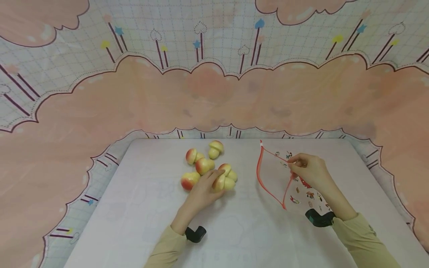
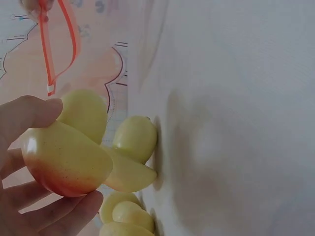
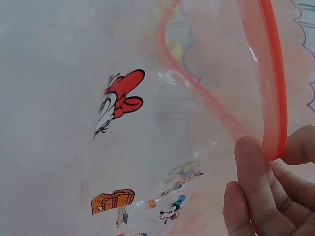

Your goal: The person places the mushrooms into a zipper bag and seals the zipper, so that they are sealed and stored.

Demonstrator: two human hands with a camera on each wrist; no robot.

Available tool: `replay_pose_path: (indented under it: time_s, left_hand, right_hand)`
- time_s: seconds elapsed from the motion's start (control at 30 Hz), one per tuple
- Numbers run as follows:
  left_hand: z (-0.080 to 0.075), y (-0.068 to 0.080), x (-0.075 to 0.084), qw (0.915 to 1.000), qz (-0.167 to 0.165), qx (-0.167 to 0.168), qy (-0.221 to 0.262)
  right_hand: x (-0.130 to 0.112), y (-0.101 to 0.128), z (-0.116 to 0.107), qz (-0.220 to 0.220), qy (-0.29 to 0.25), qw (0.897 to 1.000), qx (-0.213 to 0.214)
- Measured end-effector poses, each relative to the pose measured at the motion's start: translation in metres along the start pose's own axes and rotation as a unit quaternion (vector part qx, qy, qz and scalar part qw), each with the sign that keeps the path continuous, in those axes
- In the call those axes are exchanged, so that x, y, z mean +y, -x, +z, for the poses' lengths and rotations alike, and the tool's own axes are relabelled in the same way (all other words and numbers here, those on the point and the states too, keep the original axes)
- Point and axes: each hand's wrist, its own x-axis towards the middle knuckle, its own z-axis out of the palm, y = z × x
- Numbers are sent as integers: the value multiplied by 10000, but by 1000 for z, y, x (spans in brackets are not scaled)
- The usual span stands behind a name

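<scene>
My left hand (image 1: 202, 190) grips a yellow toy mushroom (image 2: 69, 157) with a reddish cap, thumb on one side and fingers on the other. It appears lifted off the table in the left wrist view. Close beside it is another mushroom (image 1: 229, 171), and several more, such as one nearest the back (image 1: 216, 147), lie around the hand. On the right, my right hand (image 1: 310, 169) pinches the red zip edge of a clear zip bag (image 3: 123, 162) printed with cartoon figures. The bag's mouth gapes toward the mushrooms, its red rim (image 1: 259, 175) spread apart.
A white table (image 1: 140, 223) lies under both hands. Behind and around it hangs a patterned cloth (image 1: 214, 100) with peach cloud shapes. Black wrist mounts (image 1: 320, 218) sit at both sleeves.
</scene>
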Motion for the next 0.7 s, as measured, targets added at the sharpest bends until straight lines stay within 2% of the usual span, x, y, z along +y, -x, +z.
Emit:
replay_pose_path:
  time_s: [0.3,0.53,0.7]
  left_hand:
    - [-2,-7,9,9981,473,383,42]
    - [0,-12,17,9984,326,452,-93]
    - [-2,-15,25,9986,245,471,-6]
  right_hand:
    - [-2,0,-1,-26,-22,10000,22]
    - [-4,0,-1,-65,-41,10000,18]
    - [-6,-1,-2,-15,-56,10000,6]
